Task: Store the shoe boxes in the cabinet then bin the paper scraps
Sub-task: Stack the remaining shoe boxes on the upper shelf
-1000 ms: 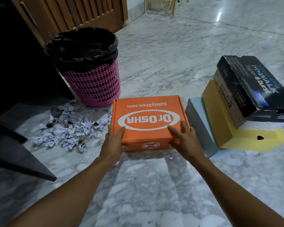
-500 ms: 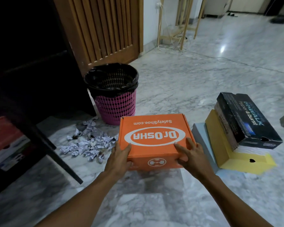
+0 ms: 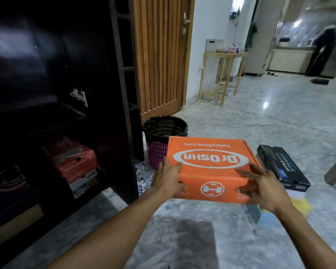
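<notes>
Head view. We are holding the orange Dr.OSHA shoe box (image 3: pixel 211 162) clear of the marble floor (image 3: pixel 202 239), at about 4 o'clock from the frame centre. Our left hand (image 3: pixel 168 181) is gripping its near left corner, thumb lying on the lid. Our right hand (image 3: pixel 264 187) is gripping the near right corner, fingers spreading over the lid and thumb pressing the front face. The open dark cabinet (image 3: pixel 122 94) is standing at 9 o'clock of the box, with a red shoe box (image 3: pixel 74 160) sitting on other boxes inside. The pink bin with a black liner (image 3: pixel 163 133) is showing at 11 o'clock, just behind the box. Paper scraps (image 3: pixel 144 177) are lying at 9 o'clock, between box and cabinet. A black shoe box (image 3: pixel 281 167) is resting at 3 o'clock, with a yellow box (image 3: pixel 301 204) showing at 5 o'clock.
</notes>
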